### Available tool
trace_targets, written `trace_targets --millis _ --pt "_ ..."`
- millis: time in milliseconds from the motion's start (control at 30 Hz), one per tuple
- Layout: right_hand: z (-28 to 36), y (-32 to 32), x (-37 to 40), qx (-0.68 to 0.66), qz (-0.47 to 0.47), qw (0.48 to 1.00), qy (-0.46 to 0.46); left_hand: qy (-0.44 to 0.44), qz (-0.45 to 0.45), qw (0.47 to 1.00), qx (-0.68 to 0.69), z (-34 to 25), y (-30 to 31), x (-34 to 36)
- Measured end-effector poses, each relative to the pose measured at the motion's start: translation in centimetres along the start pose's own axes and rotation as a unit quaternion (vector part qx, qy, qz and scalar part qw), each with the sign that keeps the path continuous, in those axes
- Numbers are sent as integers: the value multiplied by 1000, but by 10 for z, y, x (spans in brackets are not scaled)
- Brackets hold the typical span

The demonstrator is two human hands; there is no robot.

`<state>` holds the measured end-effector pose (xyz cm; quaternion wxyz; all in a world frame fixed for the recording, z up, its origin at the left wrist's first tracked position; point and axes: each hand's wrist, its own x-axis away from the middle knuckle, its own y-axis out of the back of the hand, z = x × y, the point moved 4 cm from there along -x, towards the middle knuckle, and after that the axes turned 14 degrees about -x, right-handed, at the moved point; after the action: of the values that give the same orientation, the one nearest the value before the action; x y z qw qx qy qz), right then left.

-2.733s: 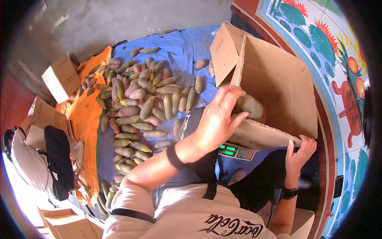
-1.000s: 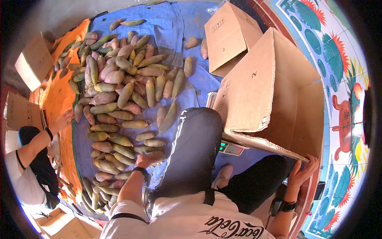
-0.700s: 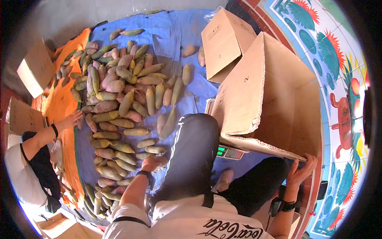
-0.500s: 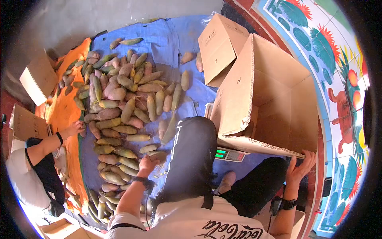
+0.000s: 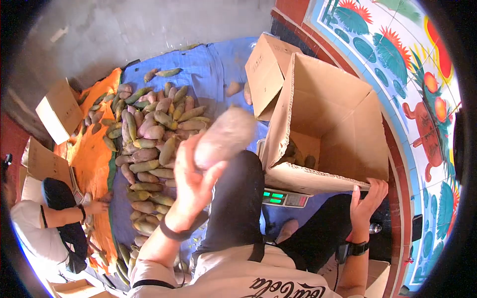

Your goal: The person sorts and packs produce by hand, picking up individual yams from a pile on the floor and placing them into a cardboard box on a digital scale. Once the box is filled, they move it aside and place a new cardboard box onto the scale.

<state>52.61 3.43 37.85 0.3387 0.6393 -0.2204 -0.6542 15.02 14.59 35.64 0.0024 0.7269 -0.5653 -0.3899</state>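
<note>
My left hand (image 5: 191,174) is raised above my knee, its fingers closed round a thick pinkish radish (image 5: 226,136), blurred by motion. Below and to the left, a big pile of green and pink radishes (image 5: 154,131) covers the blue tarp. My right hand (image 5: 368,198) grips the near rim of a large open cardboard box (image 5: 343,126), fingers over the edge. Inside the box a few radishes (image 5: 298,156) lie in the near left corner, partly in shadow. Under the box sits a scale (image 5: 283,197) with a green lit display.
A smaller cardboard box (image 5: 266,74) stands beyond the large one. At left another person (image 5: 39,233) sits by an orange cloth (image 5: 89,159), a hand reaching toward the pile's edge. More boxes (image 5: 59,111) stand there. A painted tile wall (image 5: 382,49) bounds the right side.
My left hand has lifted a radish from the pile and carried it up and right toward the large box. My right hand stays on the rim. The other person's hand has moved lower.
</note>
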Motion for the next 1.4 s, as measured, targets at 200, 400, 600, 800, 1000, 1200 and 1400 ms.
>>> trace_targets --millis 200,400,600,800,1000,1200,1400 --pt "0 1 3 -11 1 1000 -10 -191 51 980 0 -91 -40 -29" --pt "0 2 2 -9 4 1000 -18 -244 111 962 -55 -102 -83 -23" --pt "-2 2 4 -8 -9 1000 -11 -150 52 981 -108 -51 -55 -13" --pt "-4 1 5 -11 12 999 -30 -13 121 972 -200 75 -32 40" --pt "-5 0 5 -9 -15 1000 3 75 243 891 -375 220 -4 151" --pt "-8 -2 6 14 13 1000 -11 290 362 760 -455 286 35 227" --pt "-3 -2 0 26 7 1000 -3 401 378 694 -463 326 71 286"
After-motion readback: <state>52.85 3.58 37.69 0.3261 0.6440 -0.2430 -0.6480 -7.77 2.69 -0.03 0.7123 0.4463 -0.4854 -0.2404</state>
